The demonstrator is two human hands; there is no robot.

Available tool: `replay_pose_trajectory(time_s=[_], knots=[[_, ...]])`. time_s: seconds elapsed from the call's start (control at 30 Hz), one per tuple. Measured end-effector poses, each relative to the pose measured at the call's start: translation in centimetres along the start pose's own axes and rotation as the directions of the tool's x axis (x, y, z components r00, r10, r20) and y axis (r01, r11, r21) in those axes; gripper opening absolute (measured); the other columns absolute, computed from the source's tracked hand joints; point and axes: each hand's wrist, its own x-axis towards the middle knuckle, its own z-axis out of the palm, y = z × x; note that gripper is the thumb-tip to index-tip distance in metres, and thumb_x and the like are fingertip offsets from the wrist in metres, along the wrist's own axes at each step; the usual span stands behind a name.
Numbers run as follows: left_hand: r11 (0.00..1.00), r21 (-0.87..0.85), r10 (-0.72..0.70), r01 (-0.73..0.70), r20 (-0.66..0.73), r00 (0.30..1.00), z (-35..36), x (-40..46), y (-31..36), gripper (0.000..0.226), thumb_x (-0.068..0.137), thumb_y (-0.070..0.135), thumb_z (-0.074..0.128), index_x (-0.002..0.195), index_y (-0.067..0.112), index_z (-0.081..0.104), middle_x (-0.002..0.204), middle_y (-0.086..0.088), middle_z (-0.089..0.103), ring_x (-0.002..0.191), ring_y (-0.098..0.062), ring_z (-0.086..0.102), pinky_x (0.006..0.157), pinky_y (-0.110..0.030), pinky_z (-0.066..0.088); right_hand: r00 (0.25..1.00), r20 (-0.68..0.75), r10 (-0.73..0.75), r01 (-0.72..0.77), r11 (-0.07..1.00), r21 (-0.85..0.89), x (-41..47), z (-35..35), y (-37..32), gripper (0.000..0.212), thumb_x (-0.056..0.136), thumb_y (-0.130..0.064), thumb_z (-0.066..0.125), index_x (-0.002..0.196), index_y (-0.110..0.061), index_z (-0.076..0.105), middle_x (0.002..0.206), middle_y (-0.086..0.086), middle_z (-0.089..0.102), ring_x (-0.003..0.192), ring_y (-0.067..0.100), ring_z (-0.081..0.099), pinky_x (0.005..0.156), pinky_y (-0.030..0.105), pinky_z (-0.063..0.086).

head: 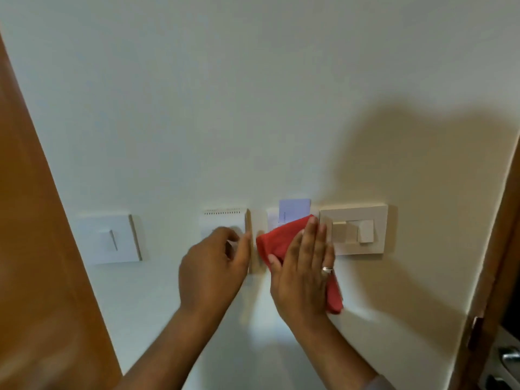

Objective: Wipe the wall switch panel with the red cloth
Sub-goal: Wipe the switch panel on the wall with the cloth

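Note:
My right hand [305, 270] lies flat on the red cloth [277, 242] and presses it against the wall, over a small white panel that holds a pale purple card [294, 209]. Most of that panel is hidden by the cloth and hand. The fingertips reach the left edge of a beige switch panel [363, 220] with two rockers. My left hand [212, 267] rests on a white vented box [222, 220] on the wall, fingers curled around its lower right part, thumb along its right edge.
A white single-rocker switch plate [108, 239] hangs further left on the wall. A brown wooden door or panel [36, 249] fills the left edge. On the right is a wooden door frame [498, 277] with a metal handle [510, 357] low down.

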Motion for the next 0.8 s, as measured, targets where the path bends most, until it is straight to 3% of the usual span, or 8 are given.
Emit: replay_pose_trajectory(time_s=[0.07, 0.13, 0.23, 0.33, 0.47, 0.57, 0.7, 0.8], knots=[[0.990, 0.021, 0.138, -0.137, -0.090, 0.986, -0.7, 2.3, 0.1, 0.034, 0.090, 0.057, 0.054, 0.092, 0.026, 0.070, 0.074, 0.011, 0.069, 0.065, -0.009, 0.065, 0.057, -0.024, 0.046, 0.999, -0.035, -0.036, 0.036, 0.999, 0.007, 0.3, 1.2, 0.1, 0.073, 0.103, -0.042, 0.038, 0.149, 0.014, 0.026, 0.163, 0.031, 0.010, 0.153, 0.044, 0.012, 0.119, 0.063, 0.021], [0.934, 0.119, 0.353, -0.336, -0.179, 0.918, -0.7, 5.1, -0.1, 0.038, 0.089, 0.049, 0.062, 0.106, 0.017, 0.072, 0.104, -0.003, 0.075, 0.094, -0.026, 0.071, 0.078, -0.033, 0.050, 0.990, -0.077, -0.115, 0.114, 0.993, -0.010, 0.6, 2.1, 0.8, 0.070, 0.106, -0.039, 0.035, 0.151, 0.012, 0.020, 0.162, 0.031, 0.007, 0.153, 0.044, 0.007, 0.122, 0.061, 0.017], [0.792, 0.399, 0.574, -0.462, -0.228, 0.787, -0.7, 10.6, -1.1, 0.066, 0.091, 0.052, 0.063, 0.138, 0.006, 0.060, 0.149, -0.025, 0.051, 0.142, -0.047, 0.043, 0.113, -0.053, 0.039, 0.943, -0.169, -0.287, 0.276, 0.957, -0.086, 1.3, 2.9, 1.9, 0.066, 0.106, -0.039, 0.036, 0.153, 0.006, 0.021, 0.159, 0.030, 0.018, 0.153, 0.042, 0.010, 0.122, 0.057, 0.018], [0.755, 0.499, 0.566, -0.426, -0.167, 0.807, -1.4, 15.4, -1.5, 0.089, 0.092, 0.064, 0.055, 0.155, 0.004, 0.034, 0.161, -0.031, 0.025, 0.152, -0.045, 0.016, 0.122, -0.062, 0.020, 0.862, -0.237, -0.449, 0.436, 0.894, -0.106, 2.6, 3.2, 3.2, 0.068, 0.104, -0.039, 0.037, 0.154, 0.006, 0.022, 0.158, 0.026, 0.027, 0.154, 0.039, 0.011, 0.121, 0.056, 0.019], [0.763, 0.521, 0.553, -0.381, -0.223, 0.803, -0.7, 17.6, -1.8, 0.097, 0.092, 0.074, 0.039, 0.158, 0.004, 0.026, 0.165, -0.029, 0.020, 0.153, -0.048, 0.018, 0.123, -0.063, 0.014, 0.804, -0.286, -0.521, 0.495, 0.853, -0.163, 3.7, 4.1, 3.9, 0.064, 0.103, -0.041, 0.038, 0.150, 0.003, 0.030, 0.166, 0.021, 0.014, 0.154, 0.039, 0.012, 0.125, 0.054, 0.011], [0.792, 0.518, 0.527, -0.324, -0.311, 0.791, -0.1, 17.9, -2.3, 0.104, 0.090, 0.078, 0.038, 0.159, 0.002, 0.021, 0.166, -0.028, 0.017, 0.154, -0.046, 0.015, 0.124, -0.059, 0.007, 0.785, -0.312, -0.535, 0.496, 0.845, -0.202, 3.7, 4.5, 3.2, 0.059, 0.103, -0.041, 0.037, 0.150, -0.005, 0.032, 0.167, 0.018, 0.009, 0.155, 0.037, 0.009, 0.124, 0.054, 0.010], [0.842, 0.472, 0.443, -0.263, -0.324, 0.836, 0.1, 17.4, -2.3, 0.109, 0.089, 0.081, 0.034, 0.159, 0.001, 0.011, 0.167, -0.027, 0.010, 0.155, -0.046, 0.009, 0.125, -0.060, 0.004, 0.689, -0.290, -0.664, 0.615, 0.748, -0.250, 3.7, 4.4, 5.0, 0.058, 0.103, -0.042, 0.042, 0.150, -0.008, 0.034, 0.155, 0.015, 0.035, 0.155, 0.035, 0.011, 0.121, 0.052, 0.016], [0.850, 0.453, 0.433, -0.269, -0.308, 0.847, -0.1, 17.2, -2.1, 0.109, 0.089, 0.082, 0.031, 0.160, 0.003, 0.008, 0.168, -0.026, 0.006, 0.156, -0.045, 0.006, 0.125, -0.061, 0.005, 0.675, -0.261, -0.691, 0.637, 0.723, -0.267, 3.9, 4.3, 5.9, 0.060, 0.104, -0.044, 0.041, 0.150, -0.007, 0.033, 0.153, 0.015, 0.036, 0.155, 0.033, 0.011, 0.121, 0.050, 0.018]])
